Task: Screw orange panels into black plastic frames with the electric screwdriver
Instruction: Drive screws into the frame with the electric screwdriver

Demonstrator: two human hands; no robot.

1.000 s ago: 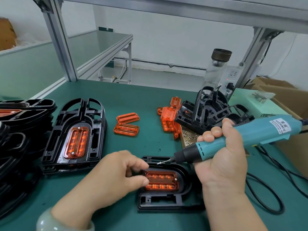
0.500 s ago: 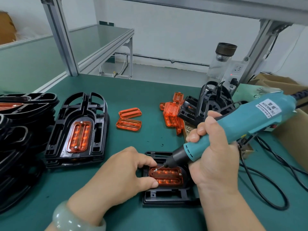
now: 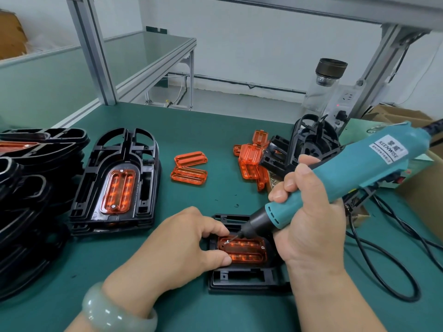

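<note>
A black plastic frame (image 3: 242, 279) lies in front of me with an orange panel (image 3: 244, 251) seated in it. My left hand (image 3: 182, 245) pinches the panel's left end and holds it down against the frame. My right hand (image 3: 309, 212) grips the teal electric screwdriver (image 3: 347, 173), tilted down to the left. Its bit tip rests on a screw at the panel's upper left corner. A second screw shows at the panel's right end.
A finished frame with its orange panel (image 3: 117, 185) lies to the left beside stacked black frames (image 3: 28, 183). Loose orange panels (image 3: 189, 168) and more (image 3: 251, 161) lie mid-table near piled empty frames (image 3: 309, 144). The black cable (image 3: 393, 259) loops at right. A glass bottle (image 3: 323, 87) stands behind.
The screwdriver has swung from nearly level to a steep tilt, and its tip has come down onto the panel's left screw. My left hand has stayed on the panel.
</note>
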